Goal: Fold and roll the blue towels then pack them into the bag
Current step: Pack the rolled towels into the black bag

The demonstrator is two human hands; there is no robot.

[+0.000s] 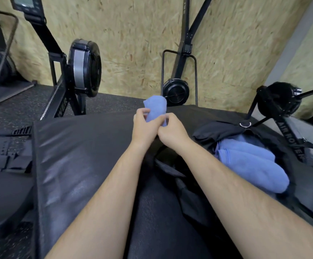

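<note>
Far left: black rowing-machine flywheel with silver band [84,67], on dark speckled floor [21,107]. Centre-left: bare stretch of black vinyl-padded desk [73,156]. Centre: left hand [144,126], grip curled round lower end of small rolled blue terry towel [155,106], roll held upright. Right hand [172,130] touching left, grip pinching same roll from the other side. Right: open black fabric bag [213,132] lying on desk, rolled blue towels [251,165] inside, side by side, near ends protruding from opening.
</note>
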